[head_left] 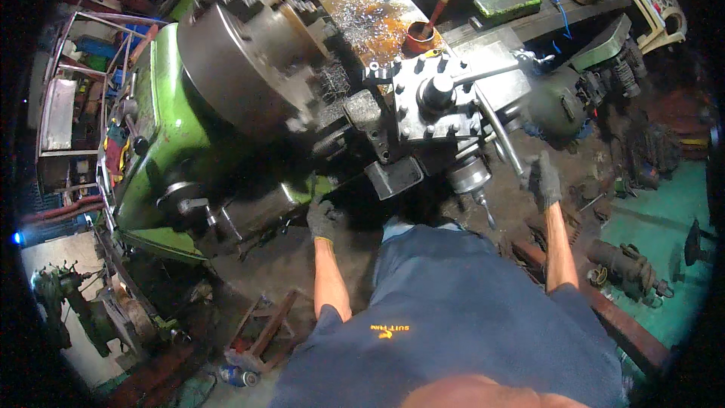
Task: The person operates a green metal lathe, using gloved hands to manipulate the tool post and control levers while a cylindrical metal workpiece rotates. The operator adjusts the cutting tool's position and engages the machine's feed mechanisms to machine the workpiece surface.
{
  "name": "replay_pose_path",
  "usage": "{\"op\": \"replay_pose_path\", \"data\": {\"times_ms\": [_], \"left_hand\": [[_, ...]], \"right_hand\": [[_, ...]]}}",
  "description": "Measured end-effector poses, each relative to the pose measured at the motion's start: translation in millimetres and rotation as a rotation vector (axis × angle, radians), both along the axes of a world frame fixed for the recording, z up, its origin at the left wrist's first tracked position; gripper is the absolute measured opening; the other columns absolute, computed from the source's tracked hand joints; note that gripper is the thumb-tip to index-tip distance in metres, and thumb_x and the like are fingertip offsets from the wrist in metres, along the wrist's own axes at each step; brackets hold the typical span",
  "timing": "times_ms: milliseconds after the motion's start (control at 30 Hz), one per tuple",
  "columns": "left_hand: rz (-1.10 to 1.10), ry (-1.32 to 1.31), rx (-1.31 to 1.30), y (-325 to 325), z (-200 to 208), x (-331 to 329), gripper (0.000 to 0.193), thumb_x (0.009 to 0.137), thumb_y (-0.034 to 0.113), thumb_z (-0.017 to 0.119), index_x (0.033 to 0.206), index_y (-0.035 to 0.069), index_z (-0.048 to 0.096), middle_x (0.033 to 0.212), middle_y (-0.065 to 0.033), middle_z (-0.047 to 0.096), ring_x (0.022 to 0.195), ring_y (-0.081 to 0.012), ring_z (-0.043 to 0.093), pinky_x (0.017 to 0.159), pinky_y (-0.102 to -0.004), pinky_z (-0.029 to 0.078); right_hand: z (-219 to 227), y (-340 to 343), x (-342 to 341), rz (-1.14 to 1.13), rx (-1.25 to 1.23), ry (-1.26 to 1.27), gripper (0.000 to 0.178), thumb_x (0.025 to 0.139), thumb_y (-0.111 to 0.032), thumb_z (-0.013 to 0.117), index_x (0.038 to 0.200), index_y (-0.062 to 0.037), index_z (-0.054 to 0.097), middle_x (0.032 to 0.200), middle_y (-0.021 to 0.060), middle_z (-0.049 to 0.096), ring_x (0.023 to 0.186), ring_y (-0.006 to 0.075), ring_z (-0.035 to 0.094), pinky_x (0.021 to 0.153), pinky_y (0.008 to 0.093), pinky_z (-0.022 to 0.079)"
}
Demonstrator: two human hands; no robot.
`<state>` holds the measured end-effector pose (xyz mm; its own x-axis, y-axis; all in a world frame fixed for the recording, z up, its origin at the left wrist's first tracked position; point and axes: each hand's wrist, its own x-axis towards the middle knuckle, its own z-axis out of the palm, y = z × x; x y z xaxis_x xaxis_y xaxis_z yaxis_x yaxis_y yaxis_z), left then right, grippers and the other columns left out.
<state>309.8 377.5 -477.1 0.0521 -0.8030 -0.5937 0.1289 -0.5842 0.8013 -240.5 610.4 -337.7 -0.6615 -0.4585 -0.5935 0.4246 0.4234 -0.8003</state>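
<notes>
A large metal lathe chuck (242,68) sits at the upper left, its jaws smeared as if turning. My left hand (322,217), in a dark grey glove, is at the front of the green lathe housing. Its fingers are curled round a thin dark lever (314,183), partly hidden by the glove. To the right, my gloved right hand (547,183) is beside the lower end of the tool post's long handle (500,132). Its thumb and fingers look apart; I cannot see anything in them. The square tool post (436,102) stands between chuck and right hand, studded with several bolts.
A red pot (419,39) with a brush (439,9) stands on the chip-covered board (362,11) behind the tool post. A crank handle (485,208) juts toward me. Rusty steel frames (264,332) lie on the floor left, and a motor-like part (628,268) right.
</notes>
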Motion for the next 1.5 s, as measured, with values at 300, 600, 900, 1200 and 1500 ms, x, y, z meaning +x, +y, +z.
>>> {"op": "replay_pose_path", "data": {"times_ms": [300,600,900,1200,1500], "left_hand": [[-0.687,-1.100,-0.368,122,-121,111,0.038,0.095,0.019,0.057,0.128,0.003,0.063,0.123,-0.0209,0.067,0.104,-0.0279,0.068,0.084,-0.0396,0.056],[-1.441,-1.092,-0.009,185,-83,87,0.037,0.090,0.035,0.058,0.109,0.009,0.074,0.110,-0.0197,0.073,0.100,-0.0359,0.071,0.085,-0.0496,0.053],[-1.121,-0.940,0.084,124,-56,58,0.050,0.097,0.044,0.051,0.134,0.014,0.065,0.140,-0.0162,0.061,0.125,-0.0393,0.059,0.108,-0.0491,0.045],[-1.058,-0.998,0.100,100,-46,43,0.046,0.093,0.045,0.058,0.130,0.021,0.068,0.131,-0.0150,0.067,0.119,-0.0378,0.064,0.103,-0.0467,0.048],[-0.897,-0.752,0.188,108,-37,37,0.041,0.090,0.030,0.069,0.127,0.013,0.069,0.125,-0.0128,0.071,0.106,-0.0311,0.069,0.090,-0.0414,0.056]], "right_hand": [[-106,134,64,-0.327,0.053,-0.495,0.036,0.101,-0.047,0.056,0.088,-0.0137,0.062,0.067,0.0053,0.058,0.054,0.0232,0.055,0.051,0.0398,0.046],[-217,199,64,0.096,0.380,-0.197,0.032,0.096,-0.037,0.057,0.084,-0.0085,0.063,0.078,0.0130,0.065,0.067,0.0334,0.062,0.061,0.0485,0.047],[-300,260,56,0.439,0.432,0.257,0.025,0.095,-0.029,0.060,0.086,-0.0062,0.066,0.068,0.0123,0.063,0.054,0.0242,0.060,0.049,0.0393,0.047],[-211,198,79,0.614,0.646,0.270,0.051,0.094,-0.048,0.055,0.112,-0.0031,0.070,0.121,0.0254,0.066,0.115,0.0446,0.060,0.095,0.0506,0.046],[-227,209,83,0.558,0.688,0.162,0.051,0.094,-0.050,0.053,0.105,-0.0037,0.071,0.115,0.0235,0.068,0.109,0.0435,0.062,0.090,0.0510,0.047]]}}
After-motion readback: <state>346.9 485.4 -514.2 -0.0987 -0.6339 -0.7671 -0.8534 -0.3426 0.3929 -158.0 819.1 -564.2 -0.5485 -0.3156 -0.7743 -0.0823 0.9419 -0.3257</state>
